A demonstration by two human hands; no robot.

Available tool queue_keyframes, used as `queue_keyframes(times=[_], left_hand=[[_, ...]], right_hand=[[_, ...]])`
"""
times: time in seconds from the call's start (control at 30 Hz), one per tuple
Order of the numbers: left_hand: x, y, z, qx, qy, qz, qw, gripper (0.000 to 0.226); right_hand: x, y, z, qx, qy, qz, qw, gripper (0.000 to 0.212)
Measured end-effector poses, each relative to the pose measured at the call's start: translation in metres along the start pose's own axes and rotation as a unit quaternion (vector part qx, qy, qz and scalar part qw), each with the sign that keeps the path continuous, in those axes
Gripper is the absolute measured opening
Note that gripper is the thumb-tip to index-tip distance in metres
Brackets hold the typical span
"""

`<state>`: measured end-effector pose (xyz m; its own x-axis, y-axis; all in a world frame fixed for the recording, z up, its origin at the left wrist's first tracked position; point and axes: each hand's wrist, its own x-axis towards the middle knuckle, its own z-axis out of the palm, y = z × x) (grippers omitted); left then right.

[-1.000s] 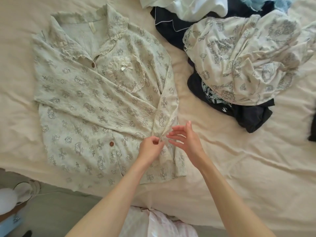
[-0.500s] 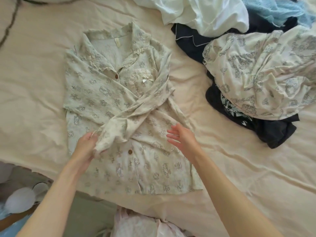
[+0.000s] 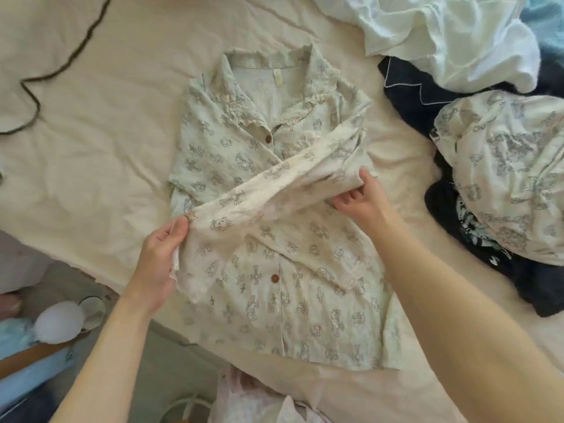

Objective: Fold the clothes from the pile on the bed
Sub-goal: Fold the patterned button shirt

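At the far left of the frame a dark cord (image 3: 33,96) lies loose on the bed (image 3: 106,148), apart from the work. Lower left, past the bed's edge, sits a pale rounded object (image 3: 59,322) that cannot be identified.

The left hand (image 3: 160,261), left of centre, is curled about the cuff end of the sleeve (image 3: 268,190), thumb uppermost and fingers tucked under the cloth. The forearm runs in from the lower left. The grip appears meant to keep the sleeve taut while it is drawn across the garment.

The printed shirt (image 3: 274,285) lies face up at the centre of the frame, collar toward the top, brown buttons showing, hem near the bed's lower edge. It is spread flat, presumably so that the folds land square. The sleeve crosses the chest on a diagonal from upper right down to lower left.

The right hand (image 3: 360,196), right of centre, holds the sleeve's shoulder end where it turns over, thumb on top and fingers bent beneath. This appears to fix the crease line. Its forearm enters from the lower right.

The pile (image 3: 488,148) occupies the upper right: white, dark navy and printed cream garments, heaped and unfolded, well apart from both hands.

Assessment: sleeve fold in progress on the first visible garment; most of the task remains.
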<state>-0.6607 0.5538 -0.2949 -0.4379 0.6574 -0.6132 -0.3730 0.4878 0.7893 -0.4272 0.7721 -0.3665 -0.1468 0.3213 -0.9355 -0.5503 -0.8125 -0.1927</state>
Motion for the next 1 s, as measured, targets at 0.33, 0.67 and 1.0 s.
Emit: queue_keyframes(times=[0.33, 0.67, 1.0], left_hand=[[0.034, -0.051, -0.056, 0.238, 0.198, -0.113, 0.944, 0.030], [0.099, -0.022, 0.008, 0.559, 0.121, -0.029, 0.820, 0.034], [0.199, 0.043, 0.186, 0.466, -0.143, 0.169, 0.857, 0.038]], right_hand=[[0.003, -0.007, 0.009, 0.039, 0.029, -0.050, 0.998, 0.025], [0.015, -0.003, 0.008, 0.005, 0.056, -0.031, 0.998, 0.025], [0.026, 0.002, -0.013, 0.067, 0.008, -0.026, 0.997, 0.015]])
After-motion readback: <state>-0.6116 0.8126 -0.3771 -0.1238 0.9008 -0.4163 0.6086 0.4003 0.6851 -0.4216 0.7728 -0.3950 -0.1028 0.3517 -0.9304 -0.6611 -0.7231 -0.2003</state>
